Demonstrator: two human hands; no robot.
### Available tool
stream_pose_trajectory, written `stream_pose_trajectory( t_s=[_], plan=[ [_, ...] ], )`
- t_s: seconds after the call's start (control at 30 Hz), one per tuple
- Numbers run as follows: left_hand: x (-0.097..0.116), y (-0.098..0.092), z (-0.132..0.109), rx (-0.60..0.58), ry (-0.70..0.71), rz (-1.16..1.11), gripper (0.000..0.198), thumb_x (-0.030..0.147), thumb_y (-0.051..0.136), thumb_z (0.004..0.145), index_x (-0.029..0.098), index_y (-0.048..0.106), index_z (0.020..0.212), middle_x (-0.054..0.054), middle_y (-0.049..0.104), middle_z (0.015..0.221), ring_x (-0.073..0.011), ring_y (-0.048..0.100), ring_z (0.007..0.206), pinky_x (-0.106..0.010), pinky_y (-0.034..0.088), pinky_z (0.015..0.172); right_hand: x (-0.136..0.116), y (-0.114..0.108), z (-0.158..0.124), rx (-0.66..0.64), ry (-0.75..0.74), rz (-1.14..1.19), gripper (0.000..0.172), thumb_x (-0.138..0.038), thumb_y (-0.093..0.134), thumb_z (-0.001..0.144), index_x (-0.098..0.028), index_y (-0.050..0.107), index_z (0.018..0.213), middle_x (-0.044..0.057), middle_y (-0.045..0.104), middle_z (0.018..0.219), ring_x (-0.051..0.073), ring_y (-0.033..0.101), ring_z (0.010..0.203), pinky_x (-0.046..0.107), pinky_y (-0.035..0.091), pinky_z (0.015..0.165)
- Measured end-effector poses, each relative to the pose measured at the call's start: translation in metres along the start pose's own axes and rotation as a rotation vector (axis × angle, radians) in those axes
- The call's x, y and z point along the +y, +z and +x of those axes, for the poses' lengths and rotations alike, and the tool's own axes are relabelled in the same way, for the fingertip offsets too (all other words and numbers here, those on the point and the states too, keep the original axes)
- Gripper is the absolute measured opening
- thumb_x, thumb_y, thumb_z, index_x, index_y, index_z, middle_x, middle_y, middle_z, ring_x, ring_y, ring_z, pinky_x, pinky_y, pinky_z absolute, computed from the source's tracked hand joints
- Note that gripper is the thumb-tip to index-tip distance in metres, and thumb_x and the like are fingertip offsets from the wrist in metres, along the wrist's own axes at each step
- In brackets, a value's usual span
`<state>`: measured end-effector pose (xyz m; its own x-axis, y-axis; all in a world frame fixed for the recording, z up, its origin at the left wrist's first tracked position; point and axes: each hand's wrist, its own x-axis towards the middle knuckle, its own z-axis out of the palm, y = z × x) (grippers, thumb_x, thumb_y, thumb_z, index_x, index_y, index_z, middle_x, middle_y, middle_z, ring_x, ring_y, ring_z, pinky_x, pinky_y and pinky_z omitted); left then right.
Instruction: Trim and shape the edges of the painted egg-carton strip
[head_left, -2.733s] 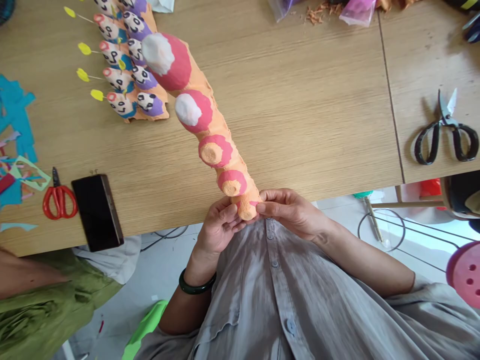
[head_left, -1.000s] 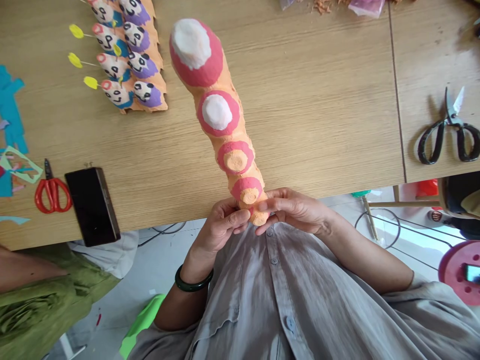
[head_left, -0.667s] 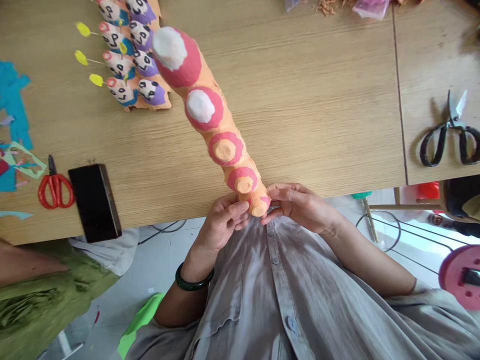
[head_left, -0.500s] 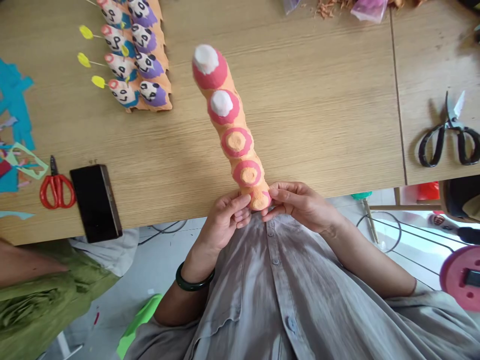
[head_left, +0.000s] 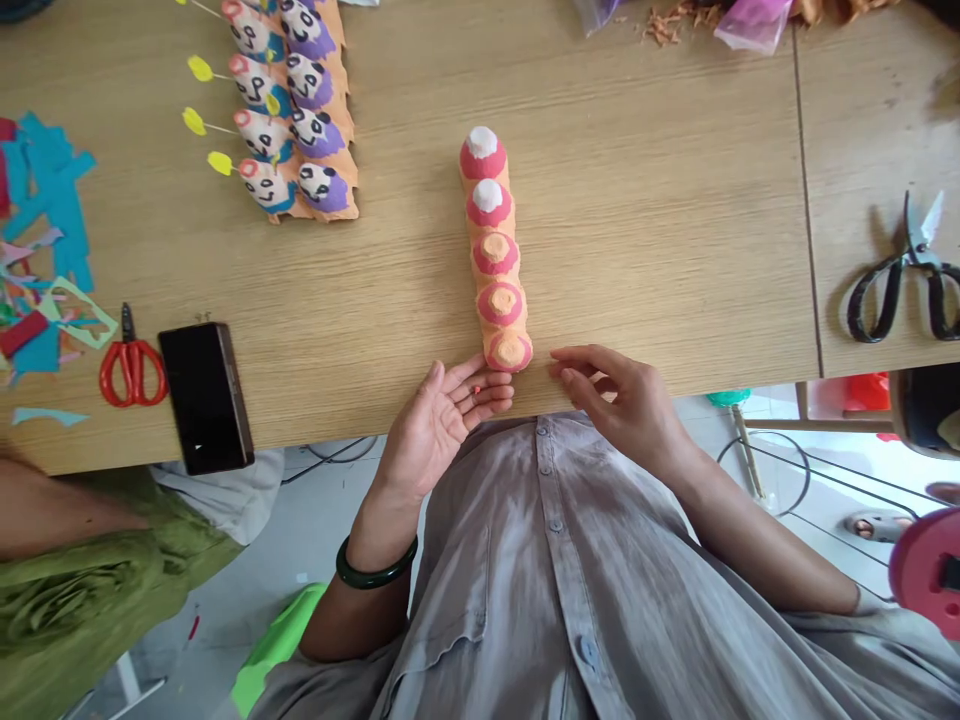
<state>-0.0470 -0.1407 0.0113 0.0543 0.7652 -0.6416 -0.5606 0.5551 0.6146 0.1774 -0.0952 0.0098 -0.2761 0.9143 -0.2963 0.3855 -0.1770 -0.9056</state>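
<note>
A moulded egg-carton strip lies on the wooden table, painted orange with pink rings, and its two far cups are tipped with white fluff. My left hand is open, palm up, just left of the strip's near end, with a tiny red speck on the fingers. My right hand hangs open at the table's edge, its fingertips a little right of that end. Neither hand touches the strip.
Panda-painted egg-carton figures stand at upper left. Red scissors, a black phone and teal paper scraps lie left; black-handled scissors lie right. A co-worker's arm shows at lower left.
Both hands have let go of the strip. It has gone from being held up and tilted to lying flat on the table, and the hands have moved apart.
</note>
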Motion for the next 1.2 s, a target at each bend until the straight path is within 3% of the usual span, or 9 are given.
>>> stream_pose_trajectory(
  t_s=[0.13, 0.27, 0.37, 0.5, 0.67, 0.83, 0.93, 1.03, 1.2],
  plan=[
    [-0.002, 0.0, -0.007, 0.034, -0.008, 0.035, 0.058, 0.055, 0.059, 0.101, 0.009, 0.069, 0.133, -0.018, 0.081, 0.115, -0.0253, 0.078, 0.105, -0.044, 0.061, 0.102, -0.001, 0.008, -0.004, 0.05, -0.252, -0.09, 0.016, -0.022, 0.061, 0.101, -0.021, 0.076, 0.108, 0.003, 0.072, 0.085, 0.015, 0.065, 0.073, 0.029, 0.053, 0.063],
    [-0.003, 0.0, -0.024, 0.074, 0.048, 0.029, 0.062, 0.059, 0.061, 0.099, 0.012, 0.067, 0.14, -0.017, 0.081, 0.119, -0.0268, 0.078, 0.109, -0.047, 0.059, 0.107, -0.007, 0.017, -0.003, 0.032, -0.57, -0.087, 0.019, -0.012, 0.063, 0.101, -0.022, 0.076, 0.11, 0.005, 0.071, 0.091, 0.014, 0.062, 0.075, 0.027, 0.051, 0.063],
    [-0.003, 0.002, -0.035, 0.001, 0.025, 0.003, 0.061, 0.062, 0.062, 0.098, 0.017, 0.071, 0.137, -0.016, 0.077, 0.131, -0.0282, 0.073, 0.123, -0.046, 0.056, 0.112, -0.011, 0.024, 0.001, 0.044, -0.764, -0.234, 0.014, -0.015, 0.067, 0.101, -0.023, 0.076, 0.109, 0.006, 0.072, 0.095, 0.017, 0.061, 0.08, 0.031, 0.052, 0.068],
    [-0.002, 0.004, -0.037, -0.069, -0.028, -0.033, 0.057, 0.063, 0.065, 0.097, 0.02, 0.075, 0.133, -0.013, 0.077, 0.134, -0.0278, 0.069, 0.13, -0.043, 0.056, 0.112, -0.011, 0.032, 0.004, 0.063, -0.892, -0.431, 0.01, -0.023, 0.069, 0.102, -0.023, 0.077, 0.108, 0.006, 0.074, 0.096, 0.018, 0.059, 0.085, 0.03, 0.048, 0.064],
    [0.001, 0.006, -0.035, -0.153, -0.068, -0.066, 0.056, 0.06, 0.067, 0.096, 0.021, 0.074, 0.136, -0.013, 0.076, 0.135, -0.0269, 0.069, 0.13, -0.041, 0.056, 0.112, -0.004, 0.034, 0.003, 0.049, -0.893, -0.498, 0.013, -0.027, 0.063, 0.106, -0.026, 0.075, 0.11, 0.005, 0.074, 0.097, 0.019, 0.061, 0.088, 0.031, 0.046, 0.062],
    [0.004, 0.008, -0.035, -0.199, -0.072, -0.052, 0.055, 0.059, 0.068, 0.096, 0.022, 0.075, 0.136, -0.013, 0.078, 0.13, -0.0267, 0.074, 0.12, -0.042, 0.059, 0.106, -0.007, 0.03, 0.004, 0.04, -0.909, -0.363, 0.008, -0.022, 0.065, 0.104, -0.024, 0.072, 0.109, 0.004, 0.071, 0.095, 0.018, 0.061, 0.086, 0.032, 0.051, 0.069],
    [0.002, 0.008, -0.035, -0.126, 0.03, 0.064, 0.044, 0.05, 0.071, 0.097, 0.021, 0.078, 0.129, -0.012, 0.079, 0.127, -0.0259, 0.077, 0.112, -0.039, 0.062, 0.098, -0.01, 0.029, 0.003, 0.027, -0.78, -0.173, 0.003, -0.022, 0.069, 0.102, -0.023, 0.071, 0.103, 0.004, 0.069, 0.093, 0.018, 0.061, 0.084, 0.033, 0.052, 0.069],
    [-0.003, 0.007, -0.036, -0.025, 0.136, 0.247, 0.026, 0.039, 0.074, 0.097, 0.02, 0.084, 0.111, -0.01, 0.084, 0.108, -0.0207, 0.079, 0.09, -0.033, 0.064, 0.087, -0.009, 0.03, 0.002, 0.006, -0.619, -0.022, 0.006, -0.025, 0.072, 0.1, -0.022, 0.072, 0.095, 0.004, 0.066, 0.087, 0.017, 0.06, 0.078, 0.033, 0.051, 0.067],
    [-0.009, 0.008, -0.036, 0.041, 0.175, 0.349, 0.023, 0.039, 0.081, 0.09, 0.019, 0.085, 0.1, -0.007, 0.083, 0.09, -0.0191, 0.078, 0.076, -0.031, 0.066, 0.076, -0.006, 0.03, 0.0, 0.011, -0.561, 0.019, 0.01, -0.028, 0.074, 0.1, -0.021, 0.071, 0.093, 0.003, 0.065, 0.085, 0.015, 0.059, 0.075, 0.033, 0.051, 0.07]
  ],
)
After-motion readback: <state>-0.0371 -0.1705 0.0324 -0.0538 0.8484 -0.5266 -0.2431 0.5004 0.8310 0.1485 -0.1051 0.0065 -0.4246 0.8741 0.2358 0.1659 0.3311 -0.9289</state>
